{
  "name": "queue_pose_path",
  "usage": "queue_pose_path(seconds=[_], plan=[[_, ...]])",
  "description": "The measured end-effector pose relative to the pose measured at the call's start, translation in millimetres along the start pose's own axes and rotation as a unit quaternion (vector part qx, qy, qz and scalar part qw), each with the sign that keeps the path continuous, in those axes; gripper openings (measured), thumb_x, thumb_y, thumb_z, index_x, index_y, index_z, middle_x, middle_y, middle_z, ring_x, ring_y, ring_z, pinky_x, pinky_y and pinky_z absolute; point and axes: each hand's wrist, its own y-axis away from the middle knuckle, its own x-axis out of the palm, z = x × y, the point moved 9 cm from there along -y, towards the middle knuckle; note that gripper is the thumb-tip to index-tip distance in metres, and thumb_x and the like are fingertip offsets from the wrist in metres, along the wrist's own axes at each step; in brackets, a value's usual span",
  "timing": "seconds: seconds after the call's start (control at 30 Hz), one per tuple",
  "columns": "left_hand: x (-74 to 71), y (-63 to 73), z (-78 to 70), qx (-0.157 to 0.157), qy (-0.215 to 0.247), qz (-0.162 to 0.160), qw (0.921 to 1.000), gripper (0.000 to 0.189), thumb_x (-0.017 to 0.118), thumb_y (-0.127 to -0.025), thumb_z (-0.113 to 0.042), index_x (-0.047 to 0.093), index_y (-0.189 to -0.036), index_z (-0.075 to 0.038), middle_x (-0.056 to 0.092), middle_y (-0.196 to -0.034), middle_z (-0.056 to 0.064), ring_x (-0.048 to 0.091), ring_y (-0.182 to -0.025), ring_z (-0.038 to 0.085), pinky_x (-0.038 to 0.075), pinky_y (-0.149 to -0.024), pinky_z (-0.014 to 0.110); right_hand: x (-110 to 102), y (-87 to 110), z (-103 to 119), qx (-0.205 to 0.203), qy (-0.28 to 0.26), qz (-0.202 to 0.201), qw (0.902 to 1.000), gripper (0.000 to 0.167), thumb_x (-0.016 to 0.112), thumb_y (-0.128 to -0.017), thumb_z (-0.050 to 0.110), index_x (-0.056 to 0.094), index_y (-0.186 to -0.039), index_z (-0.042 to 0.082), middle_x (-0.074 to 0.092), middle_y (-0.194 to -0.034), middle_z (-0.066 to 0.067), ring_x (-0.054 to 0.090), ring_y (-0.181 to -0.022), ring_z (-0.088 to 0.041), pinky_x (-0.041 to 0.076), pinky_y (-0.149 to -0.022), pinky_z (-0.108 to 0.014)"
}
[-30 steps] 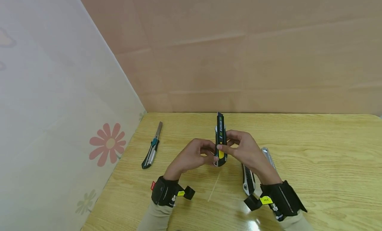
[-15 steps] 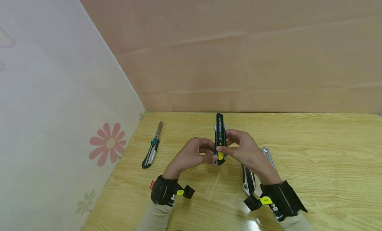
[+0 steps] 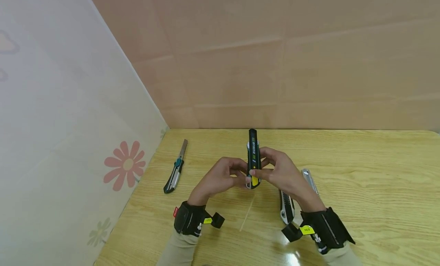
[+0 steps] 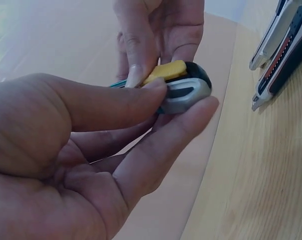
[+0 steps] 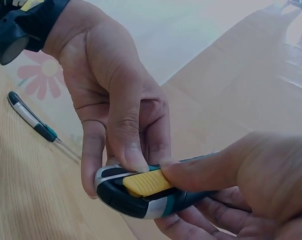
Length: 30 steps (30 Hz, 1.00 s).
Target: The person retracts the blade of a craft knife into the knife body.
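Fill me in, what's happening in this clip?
A person holds up a cutter knife in both hands. The left hand pinches its near end, while the right hand grips its side, thumb at the yellow slider. I can't make out a blade past its tip. Another knife lies to the left on the wooden table, and two more knives lie to the right, partly hidden in the head view.

The left grip point(image 3: 219, 178) and the right grip point(image 3: 284, 174) are held close together, with fingers point(image 4: 163, 152) bent to a pinch. The tip of the left thumb point(image 5: 124, 117) is set near that of the right thumb point(image 5: 206, 172). The forearms point(image 3: 179, 250), covered by pale sleeves point(image 3: 340, 256), are extended forward and angled inward; the wrists point(image 3: 198, 197) are wrapped in black bands point(image 3: 189, 220).
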Motion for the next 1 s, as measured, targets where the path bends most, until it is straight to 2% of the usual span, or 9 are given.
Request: queue_pose_path(seconds=[0.23, 0.4, 0.57, 0.73, 0.9, 1.0], plan=[[-1.9, 0.6, 1.4, 0.003, 0.007, 0.001, 1.0, 0.022, 0.073, -0.092, 0.003, 0.071, -0.114, 0.001, 0.071, -0.105, 0.011, 0.072, -0.084, 0.019, 0.06, -0.079, 0.033, 2, 0.4, 2, -0.001, -0.001, 0.007, 1.0, 0.048, 0.08, -0.089, 0.007, 0.061, -0.133, 0.007, 0.064, -0.122, -0.011, 0.063, -0.099, -0.028, 0.055, -0.078, -0.04], [0.8, -0.3, 4.2, 0.001, 0.023, 0.007, 0.9997, 0.022, 0.073, -0.092, 0.003, 0.071, -0.114, 0.002, 0.071, -0.104, 0.011, 0.073, -0.085, 0.019, 0.062, -0.077, 0.035, 1, 0.7, 1, -0.002, 0.013, 0.019, 0.9997, 0.042, 0.08, -0.09, 0.01, 0.062, -0.128, 0.007, 0.065, -0.118, -0.01, 0.063, -0.099, -0.027, 0.055, -0.076, -0.039], [2.8, 1.3, 11.0, -0.043, 0.049, 0.008, 0.9979, 0.022, 0.073, -0.092, 0.002, 0.07, -0.114, 0.003, 0.072, -0.102, 0.012, 0.074, -0.088, 0.022, 0.063, -0.079, 0.04, 2, -0.4, -2, 0.005, 0.026, 0.039, 0.9989, 0.038, 0.08, -0.091, 0.018, 0.065, -0.124, 0.005, 0.068, -0.113, -0.009, 0.065, -0.098, -0.025, 0.055, -0.077, -0.039], [13.0, 3.6, 17.5, -0.089, 0.068, 0.022, 0.9935, 0.029, 0.073, -0.092, 0.004, 0.064, -0.12, 0.006, 0.071, -0.101, 0.015, 0.073, -0.087, 0.025, 0.062, -0.08, 0.05, 3, 0.8, -12, 0.038, 0.027, 0.069, 0.9965, 0.037, 0.074, -0.097, 0.025, 0.066, -0.127, 0.004, 0.071, -0.114, -0.01, 0.069, -0.1, -0.024, 0.056, -0.085, -0.044], [28.4, 1.6, 23.5, -0.12, 0.073, 0.051, 0.9888, 0.029, 0.071, -0.091, 0.008, 0.063, -0.119, 0.008, 0.071, -0.098, 0.015, 0.074, -0.082, 0.025, 0.062, -0.078, 0.051, -6, 4.8, -20, 0.069, 0.016, 0.049, 0.9963, 0.037, 0.066, -0.102, 0.018, 0.063, -0.132, -0.004, 0.074, -0.105, -0.013, 0.075, -0.087, -0.025, 0.059, -0.086, -0.05], [33.2, 1.0, 26.8, -0.134, 0.056, 0.059, 0.9876, 0.025, 0.073, -0.09, 0.007, 0.065, -0.114, 0.006, 0.071, -0.096, 0.014, 0.073, -0.08, 0.026, 0.062, -0.076, 0.05, -9, 5.8, -25, 0.088, 0.043, 0.037, 0.9945, 0.038, 0.068, -0.1, 0.017, 0.063, -0.131, -0.005, 0.075, -0.096, -0.01, 0.075, -0.078, -0.023, 0.059, -0.084, -0.048]])
